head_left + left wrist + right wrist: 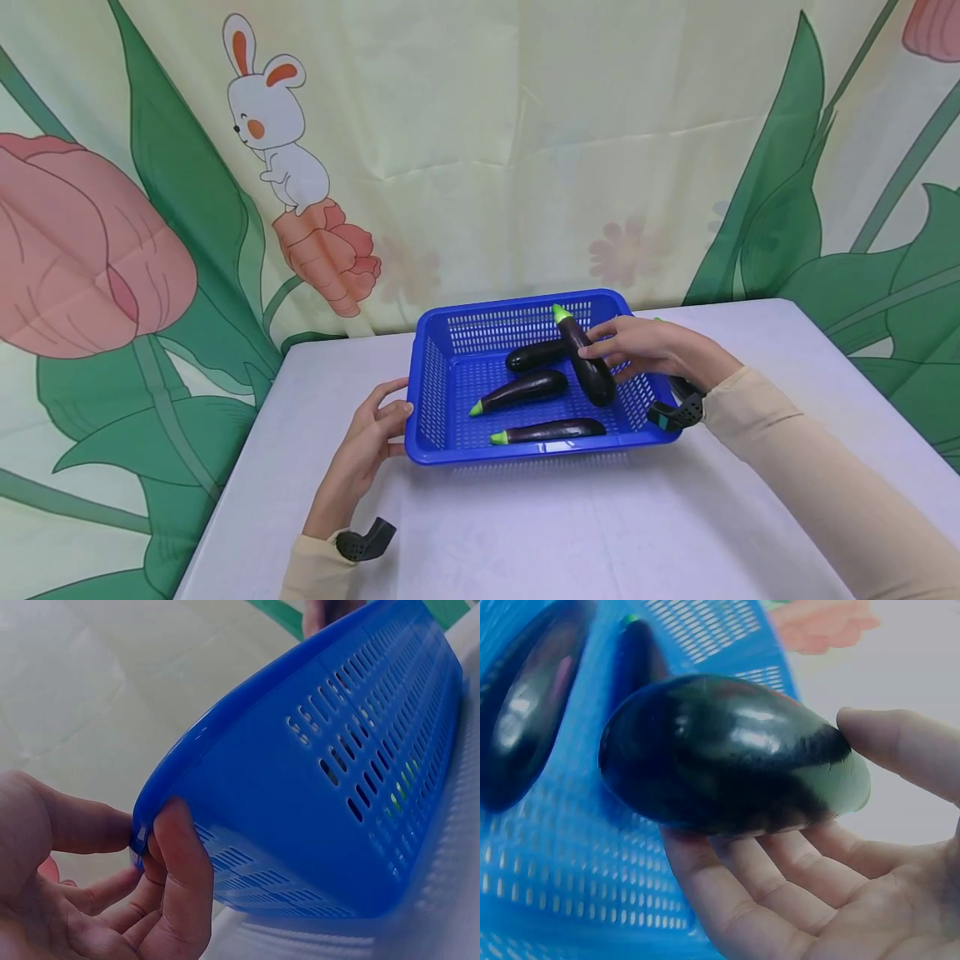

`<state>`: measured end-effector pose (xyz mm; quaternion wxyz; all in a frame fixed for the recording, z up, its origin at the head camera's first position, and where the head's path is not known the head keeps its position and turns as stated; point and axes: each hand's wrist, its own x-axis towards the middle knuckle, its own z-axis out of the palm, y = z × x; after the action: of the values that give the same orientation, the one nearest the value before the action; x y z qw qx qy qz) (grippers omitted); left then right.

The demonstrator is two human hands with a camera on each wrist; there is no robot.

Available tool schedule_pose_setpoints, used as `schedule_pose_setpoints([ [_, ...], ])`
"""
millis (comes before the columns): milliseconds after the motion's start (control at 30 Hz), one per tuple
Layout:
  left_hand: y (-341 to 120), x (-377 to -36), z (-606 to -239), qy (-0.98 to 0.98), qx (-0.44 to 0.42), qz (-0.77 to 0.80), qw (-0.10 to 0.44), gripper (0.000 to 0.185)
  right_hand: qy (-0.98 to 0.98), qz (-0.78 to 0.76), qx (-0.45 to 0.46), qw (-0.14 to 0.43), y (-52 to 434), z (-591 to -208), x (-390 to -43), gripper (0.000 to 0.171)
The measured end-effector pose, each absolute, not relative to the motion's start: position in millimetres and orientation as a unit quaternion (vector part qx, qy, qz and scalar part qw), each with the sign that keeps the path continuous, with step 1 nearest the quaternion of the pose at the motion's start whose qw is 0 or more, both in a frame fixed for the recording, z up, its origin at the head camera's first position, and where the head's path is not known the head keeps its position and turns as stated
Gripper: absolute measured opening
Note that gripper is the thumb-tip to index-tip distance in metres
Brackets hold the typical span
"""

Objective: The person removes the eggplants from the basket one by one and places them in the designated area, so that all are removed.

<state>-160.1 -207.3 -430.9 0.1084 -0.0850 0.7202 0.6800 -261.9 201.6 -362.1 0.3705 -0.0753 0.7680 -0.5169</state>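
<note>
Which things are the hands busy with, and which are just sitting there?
Busy with:
- eggplant held by the right hand
- blue basket, its edge pinched by the left hand

Just sitting there:
- three other eggplants lying in the basket
- white table
- flower and rabbit backdrop

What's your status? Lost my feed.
Left hand pinches basket rim. Right hand holds eggplant over basket. Three eggplants inside.

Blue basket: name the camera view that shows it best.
Head view: the whole blue basket shows, eggplants inside. The left wrist view gives only an outer wall and the gripped rim; the right wrist view only a patch of mesh.
</note>
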Motion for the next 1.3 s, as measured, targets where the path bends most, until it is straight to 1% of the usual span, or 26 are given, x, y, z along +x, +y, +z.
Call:
schedule_pose_setpoints([
  [100,-207.3,-160.2,-431.2,0.72,-0.088,0.68,0.108,0.05,0.756,-0.541,-0.081,0.36,206.4,-360.9,-256.8,0.072],
  [233,-207.7,-160.8,-431.4,0.72,-0.092,0.68,0.106,0.05,0.741,-0.568,-0.088,0.346,212.7,-358.7,-248.6,0.081],
  [300,-207.8,-160.9,-431.1,0.72,-0.09,0.68,0.107,0.05,0.737,-0.578,-0.093,0.339,216.1,-358.4,-244.9,0.082],
  [367,-207.9,-160.9,-430.7,0.719,-0.088,0.681,0.108,0.051,0.734,-0.585,-0.096,0.331,219.9,-358.8,-241.6,0.079],
  [500,-207.4,-160.3,-429.5,0.719,-0.085,0.681,0.109,0.052,0.73,-0.599,-0.105,0.313,228.5,-360.6,-235.4,0.067],
  [833,-204.7,-160.8,-431.8,0.72,-0.083,0.68,0.109,0.053,0.728,-0.622,-0.111,0.265,255.5,-366.3,-216.3,0.063],
  [1000,-204.8,-160.5,-431.5,0.724,-0.091,0.676,0.105,0.053,0.723,-0.641,-0.111,0.233,271.2,-371.7,-208.8,0.064],
  [1300,-206.0,-160.0,-430.8,0.725,-0.092,0.675,0.102,0.053,0.7,-0.677,-0.09,0.208,300.8,-384.1,-205.4,0.072],
])
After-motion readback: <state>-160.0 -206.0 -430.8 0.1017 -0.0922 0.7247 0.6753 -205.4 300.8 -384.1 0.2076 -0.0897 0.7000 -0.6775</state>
